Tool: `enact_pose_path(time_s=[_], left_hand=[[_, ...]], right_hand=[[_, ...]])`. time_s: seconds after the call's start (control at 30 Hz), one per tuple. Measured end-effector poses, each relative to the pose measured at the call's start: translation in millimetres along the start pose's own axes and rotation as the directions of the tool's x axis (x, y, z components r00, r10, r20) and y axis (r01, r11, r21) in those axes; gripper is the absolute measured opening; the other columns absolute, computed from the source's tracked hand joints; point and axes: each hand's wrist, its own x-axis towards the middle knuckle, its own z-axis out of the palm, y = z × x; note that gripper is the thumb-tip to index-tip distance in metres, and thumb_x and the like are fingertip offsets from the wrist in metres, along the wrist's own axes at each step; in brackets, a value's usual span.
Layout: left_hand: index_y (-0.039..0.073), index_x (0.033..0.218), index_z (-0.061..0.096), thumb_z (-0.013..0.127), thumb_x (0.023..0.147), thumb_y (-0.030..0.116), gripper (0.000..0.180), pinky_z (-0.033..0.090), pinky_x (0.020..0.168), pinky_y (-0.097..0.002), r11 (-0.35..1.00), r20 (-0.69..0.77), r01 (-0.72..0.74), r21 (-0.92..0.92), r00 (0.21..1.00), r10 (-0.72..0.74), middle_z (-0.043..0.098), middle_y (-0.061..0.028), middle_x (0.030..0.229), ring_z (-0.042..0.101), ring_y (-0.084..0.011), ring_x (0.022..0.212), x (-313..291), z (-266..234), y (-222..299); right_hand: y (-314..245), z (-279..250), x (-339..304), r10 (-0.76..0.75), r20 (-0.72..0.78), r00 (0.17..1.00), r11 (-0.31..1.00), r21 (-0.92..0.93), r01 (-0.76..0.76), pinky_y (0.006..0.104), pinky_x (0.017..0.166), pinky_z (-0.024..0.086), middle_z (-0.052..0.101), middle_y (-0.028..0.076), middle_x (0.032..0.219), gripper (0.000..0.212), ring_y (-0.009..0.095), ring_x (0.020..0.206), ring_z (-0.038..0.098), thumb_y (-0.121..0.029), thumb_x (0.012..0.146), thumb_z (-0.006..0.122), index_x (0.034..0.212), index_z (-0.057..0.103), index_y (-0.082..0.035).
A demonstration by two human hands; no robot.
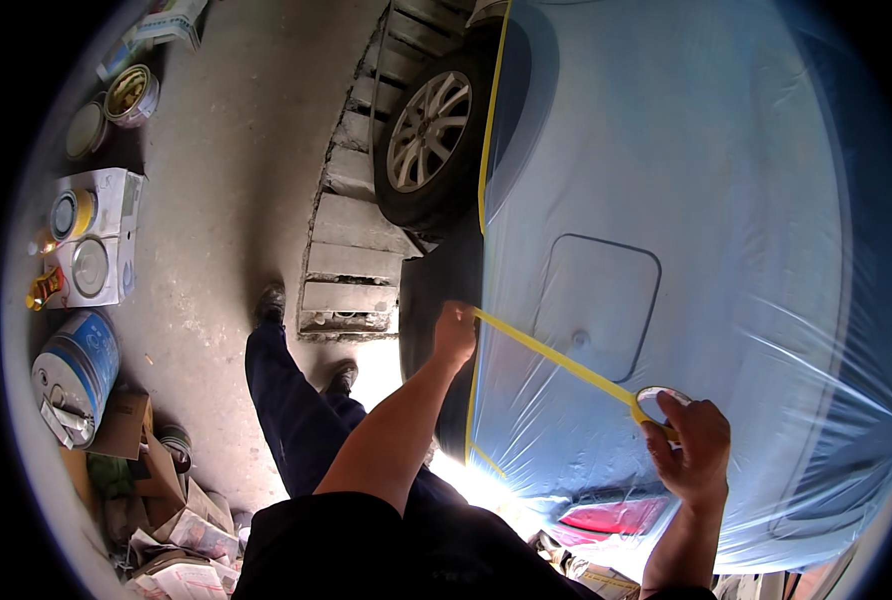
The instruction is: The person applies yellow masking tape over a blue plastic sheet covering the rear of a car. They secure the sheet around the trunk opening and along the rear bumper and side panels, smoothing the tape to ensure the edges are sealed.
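Note:
My right hand point(696, 447) grips a roll of yellow masking tape point(663, 405), fingers wrapped round its rim. From the roll a straight strip of tape point(556, 355) runs up and to the left. My left hand point(455, 333) pinches the far end of that strip at the lower edge of the car's side. Clear plastic film point(706, 200) covers the light blue car body, with wrinkles toward the right. More yellow tape point(487, 150) lines the film's edge along the wheel arch. Under the film show the fuel flap point(606, 300) and a red tail light point(614, 517).
A car wheel point(431, 135) stands over a slatted floor grate point(351, 262). Along the left lie paint cans point(132, 95), a white box point(116, 235) with tins on it, a blue and white drum point(84, 355), and cardboard with crumpled paper point(191, 535). My legs point(291, 410) stand beside the car.

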Motion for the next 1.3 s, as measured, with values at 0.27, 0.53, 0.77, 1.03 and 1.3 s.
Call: enact_pose_path(time_s=[0.27, 0.53, 0.77, 1.03, 1.3], left_hand=[[0.002, 0.099, 0.058, 0.055, 0.093, 0.023, 0.022, 0.049, 0.075, -0.0384, 0.998, 0.019, -0.04, 0.043, 0.999, 0.039, 0.065, -0.0165, 0.087, 0.063, -0.029, 0.084, -18, 8, 35], [0.004, 0.101, 0.059, 0.057, 0.091, 0.021, 0.019, 0.048, 0.075, -0.0395, 0.999, -0.109, 0.003, 0.054, 0.994, 0.003, 0.064, -0.0164, 0.089, 0.063, -0.0313, 0.083, -29, 11, 45], [0.005, 0.089, 0.064, 0.058, 0.088, 0.021, 0.017, 0.049, 0.075, -0.0431, 0.958, -0.231, -0.131, 0.256, 0.954, 0.192, 0.062, -0.0133, 0.087, 0.061, -0.0322, 0.086, -37, 22, 50], [0.007, 0.107, 0.06, 0.055, 0.091, 0.026, 0.025, 0.047, 0.075, -0.0478, 0.822, -0.141, -0.164, 0.545, 0.949, 0.282, 0.058, -0.0156, 0.093, 0.058, -0.0355, 0.09, -62, 25, 76], [-0.002, 0.126, 0.046, 0.046, 0.096, 0.043, 0.053, 0.04, 0.09, -0.0527, 0.699, -0.079, -0.236, 0.675, 0.919, 0.386, 0.048, -0.0241, 0.121, 0.047, -0.0417, 0.113, -74, 33, 77]], right_hand=[[15, -11, -18, 0.033, 0.019, 0.999, 0.992, -0.125, -0.031, 0.0379, 0.055, 0.044, 0.056, 0.008, 0.064, 0.034, 0.025, 0.055, 0.054, -0.011, 0.073, 0.076, 0.103, 0.062, -0.004], [16, -13, -21, 0.008, 0.131, 0.991, 0.964, -0.264, 0.027, 0.0377, 0.056, 0.045, 0.052, 0.005, 0.062, 0.035, 0.023, 0.054, 0.054, -0.024, 0.079, 0.073, 0.106, 0.061, -0.005], [-5, -11, -3, 0.185, 0.318, 0.93, 0.899, -0.436, -0.03, 0.0371, 0.06, 0.048, 0.059, 0.009, 0.07, 0.044, 0.023, 0.061, 0.06, -0.018, 0.074, 0.074, 0.112, 0.06, -0.002], [-7, 4, -4, 0.268, 0.342, 0.901, 0.805, -0.593, -0.014, 0.0358, 0.055, 0.046, 0.058, 0.007, 0.071, 0.04, 0.021, 0.056, 0.059, -0.013, 0.074, 0.066, 0.111, 0.059, -0.001], [2, 21, -11, 0.295, 0.253, 0.921, 0.846, -0.517, -0.129, 0.0361, 0.054, 0.048, 0.055, 0.008, 0.068, 0.01, 0.023, 0.059, 0.059, -0.009, 0.073, 0.065, 0.079, 0.056, -0.007]])
